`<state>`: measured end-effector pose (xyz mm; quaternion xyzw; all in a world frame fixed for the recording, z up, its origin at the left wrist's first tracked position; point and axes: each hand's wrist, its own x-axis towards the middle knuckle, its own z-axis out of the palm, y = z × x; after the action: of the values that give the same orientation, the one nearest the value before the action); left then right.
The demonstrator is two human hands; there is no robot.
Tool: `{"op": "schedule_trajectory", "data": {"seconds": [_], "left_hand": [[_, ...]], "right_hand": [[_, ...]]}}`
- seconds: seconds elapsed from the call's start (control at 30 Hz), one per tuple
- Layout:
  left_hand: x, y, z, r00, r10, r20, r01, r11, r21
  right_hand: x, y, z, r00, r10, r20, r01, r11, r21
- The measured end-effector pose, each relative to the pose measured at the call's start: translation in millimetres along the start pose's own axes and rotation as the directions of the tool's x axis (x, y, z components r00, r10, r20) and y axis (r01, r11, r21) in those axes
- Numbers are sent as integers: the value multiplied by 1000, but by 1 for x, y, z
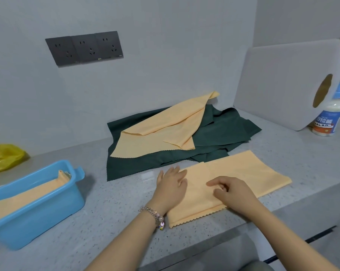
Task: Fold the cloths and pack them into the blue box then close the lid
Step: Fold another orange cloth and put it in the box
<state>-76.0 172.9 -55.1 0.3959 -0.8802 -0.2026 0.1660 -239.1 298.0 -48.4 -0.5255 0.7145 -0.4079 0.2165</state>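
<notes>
**Orange cloth under both hands, blue box waiting at the left**

Yellow plastic bag [5, 157] sits crumpled at the far left, against the wall. Just in front of it, the blue box [38, 218] stands on the grey speckled tabletop [110, 202], lid off, with 1 folded orange cloth [28, 194] lying inside it. Up on the wall, a dark socket panel [84, 48] with 3 outlets.

Moving to the middle: a heap of dark green cloths [145, 165] lies spread at the back of the tabletop, with a loose orange cloth [155, 133] draped on top. In front of the heap, the left hand [172, 186], a beaded bracelet [155, 216] at its wrist, lies flat with fingers straight, pressing the left end of a part-folded orange cloth [243, 173]. The right hand [231, 190] is on the same cloth just beside it, fingers curled, fingertips bunched on the fabric as if pinching it. The cloth stretches away rightward, well apart from the box.

Far right, a grey cutting board [282, 85] leans on the wall, a white bottle [329, 116] with a blue label behind it.
</notes>
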Motion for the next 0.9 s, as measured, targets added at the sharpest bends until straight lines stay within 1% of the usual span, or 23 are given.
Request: {"op": "schedule_trajectory", "data": {"seconds": [0.07,0.13,0.2,0.27,0.4,0.53,0.6,0.67,0.73,0.83,0.9], "left_hand": [[2,-2,5,998,2,56,-8,994,113],[3,-3,8,994,6,105,-34,964,263],[3,-4,9,990,5,141,-52,943,328],[2,-5,5,989,-2,151,-48,945,325],[-5,-1,-14,994,28,108,-68,922,381],[-28,-4,-41,998,58,0,-53,918,394],[-46,-13,-55,998,39,-41,-20,923,384],[-60,-20,-67,999,14,-42,3,924,382],[-73,-26,-76,1000,2,-23,7,920,392],[-84,-31,-83,1000,-5,-8,8,910,415],[-87,-31,-86,999,-52,7,44,908,417]], "right_hand": [[0,0,1,1000,-6,-19,6,999,-36],[1,0,3,999,-13,-37,10,997,-80],[1,0,6,999,-26,-29,21,989,-145],[2,0,10,999,-42,3,42,976,-216],[-3,-1,14,995,-81,65,96,951,-295],[-7,-5,14,981,-120,155,160,948,-276],[-4,-12,19,964,-145,223,216,915,-340],[2,-19,26,949,-150,279,257,879,-402],[8,-27,34,934,-163,319,287,873,-394],[16,-37,42,922,-192,338,316,875,-367],[19,-45,46,917,-188,353,324,866,-380]]}}
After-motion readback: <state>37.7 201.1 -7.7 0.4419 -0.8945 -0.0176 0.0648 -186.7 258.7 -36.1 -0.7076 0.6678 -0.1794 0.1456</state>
